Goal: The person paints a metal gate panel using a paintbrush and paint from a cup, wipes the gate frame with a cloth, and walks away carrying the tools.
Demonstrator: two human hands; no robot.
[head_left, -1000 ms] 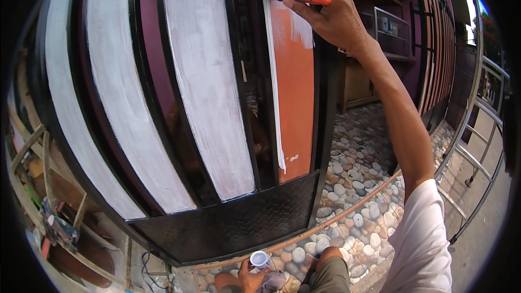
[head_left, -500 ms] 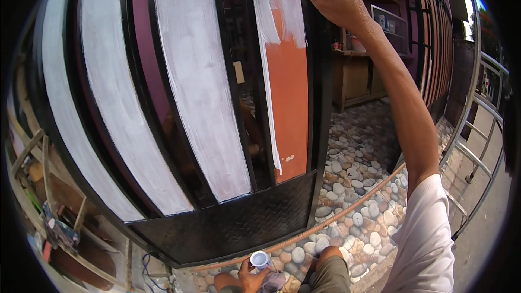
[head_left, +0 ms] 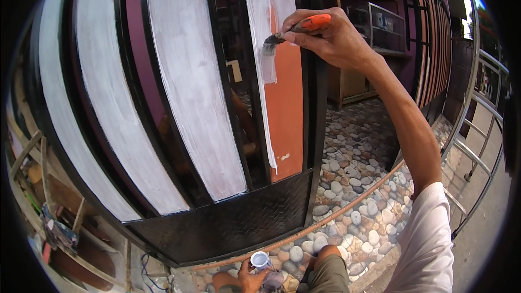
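My right hand [head_left: 334, 38] is closed round the orange handle of a paintbrush [head_left: 273, 40]. Its bristles press on an orange panel [head_left: 286, 114] of a black-framed gate, whose upper part and left edge carry white paint. Low down near my knees, my left hand [head_left: 251, 278] grips a small cup [head_left: 260, 260] with pale paint inside. To the left of the orange panel stand several panels coated white, the nearest white panel [head_left: 190, 76] separated from it by black bars.
Below the panels runs a black textured gate base [head_left: 228, 230]. Pebble flooring [head_left: 358, 195] lies to the right, with a wooden cabinet [head_left: 353, 81] behind. A metal ladder [head_left: 477, 154] stands at far right. Wooden pieces [head_left: 49, 184] and a cloth [head_left: 61, 233] are at left.
My right hand has moved the paintbrush down the orange panel, leaving a fresh white streak on its left side. My left hand and the cup stay nearly where they were.
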